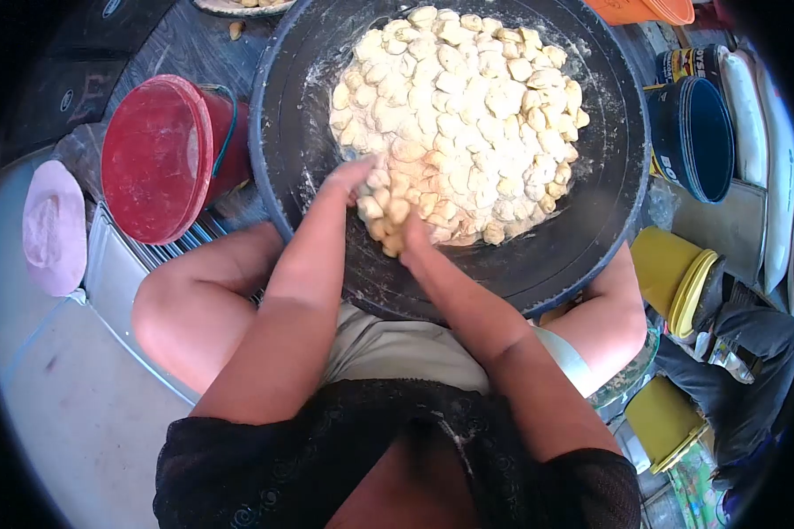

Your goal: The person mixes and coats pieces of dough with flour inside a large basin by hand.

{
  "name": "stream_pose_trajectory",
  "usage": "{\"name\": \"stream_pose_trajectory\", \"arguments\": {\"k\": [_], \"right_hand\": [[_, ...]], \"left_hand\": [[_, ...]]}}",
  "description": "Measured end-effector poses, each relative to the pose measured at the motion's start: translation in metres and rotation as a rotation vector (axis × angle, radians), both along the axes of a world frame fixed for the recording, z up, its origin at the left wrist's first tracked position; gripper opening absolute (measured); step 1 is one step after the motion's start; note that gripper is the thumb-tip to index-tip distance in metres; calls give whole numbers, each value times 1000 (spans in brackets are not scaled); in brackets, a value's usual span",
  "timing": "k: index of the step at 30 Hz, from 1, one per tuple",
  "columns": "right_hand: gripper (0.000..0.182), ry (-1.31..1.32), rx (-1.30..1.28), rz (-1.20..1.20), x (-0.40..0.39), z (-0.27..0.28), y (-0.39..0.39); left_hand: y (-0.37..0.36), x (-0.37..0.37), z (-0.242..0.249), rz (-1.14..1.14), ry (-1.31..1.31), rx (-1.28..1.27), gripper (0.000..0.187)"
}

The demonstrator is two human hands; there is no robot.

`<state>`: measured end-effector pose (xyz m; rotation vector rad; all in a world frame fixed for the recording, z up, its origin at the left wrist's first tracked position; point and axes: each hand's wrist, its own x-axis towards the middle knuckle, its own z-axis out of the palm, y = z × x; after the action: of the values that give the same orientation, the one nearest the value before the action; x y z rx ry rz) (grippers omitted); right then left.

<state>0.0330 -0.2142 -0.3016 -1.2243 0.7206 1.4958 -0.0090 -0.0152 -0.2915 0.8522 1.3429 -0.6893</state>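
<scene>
A big black round basin point(304, 115) rests at my lap, and a wide heap of pale yellow, dough-like lumps point(468, 106) dusted with white powder lies in it. At the heap's near left edge, my left hand point(355, 176) cups a cluster of these lumps from the left, its fingers blurred and partly hidden. My right hand point(413, 240) closes on the same cluster from the right, its fingers mostly hidden by the lumps. The cluster between the hands looks smoother and less powdered than the heap behind.
Left of the basin stands a red bucket point(154, 159), with a pink object point(53, 227) farther out. On the right are a dark blue bucket point(701, 141), yellow buckets point(666, 273) and white sacks point(750, 123). Another person's dark-trousered leg point(754, 370) shows at lower right.
</scene>
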Motion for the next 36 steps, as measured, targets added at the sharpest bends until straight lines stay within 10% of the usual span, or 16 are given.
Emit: {"name": "stream_pose_trajectory", "arguments": {"k": [4, 5, 11, 14, 16, 18, 20, 21, 24, 28, 30, 33, 36], "right_hand": [[76, -175, 47, 284, -2, 98, 17], [49, -172, -55, 241, 11, 116, 12], [58, -217, -262, 21, 65, 19, -50], [63, -194, -99, 34, 22, 10, 4], [62, -18, 103, 88, -4, 14, 32], [66, -205, 175, 223, 13, 141, 57], [70, -350, 140, 314, 32, 113, 27], [67, -719, -20, 402, 36, 73, 5], [67, -670, -405, 401, 57, 67, -16], [73, -710, -523, 464, 4, 19, 15], [72, -744, -27, 757, 13, 66, 20], [73, -823, 175, 967, 62, 113, 24], [64, -1657, -59, 1041, 81, 63, 7]], "left_hand": [[-1, 11, -56, 13, 17, 532, 76], [1, 13, -63, 92, 44, 581, 76], [-9, 16, 47, -454, 7, -350, 75], [7, 8, 24, -3, 29, 260, 71], [4, 3, -25, 288, -69, 38, 61], [0, 5, -35, 463, -145, -161, 54], [-12, 4, -10, 509, -184, -344, 50], [-24, -3, -24, 306, -289, -232, 55], [-17, 18, 42, -327, -321, -260, 50], [13, 6, -33, -108, -150, -69, 66], [6, 1, -35, 196, -219, 154, 71], [-17, 13, 42, -87, -187, 78, 71], [-35, 1, 64, -405, -426, -12, 72]]}}
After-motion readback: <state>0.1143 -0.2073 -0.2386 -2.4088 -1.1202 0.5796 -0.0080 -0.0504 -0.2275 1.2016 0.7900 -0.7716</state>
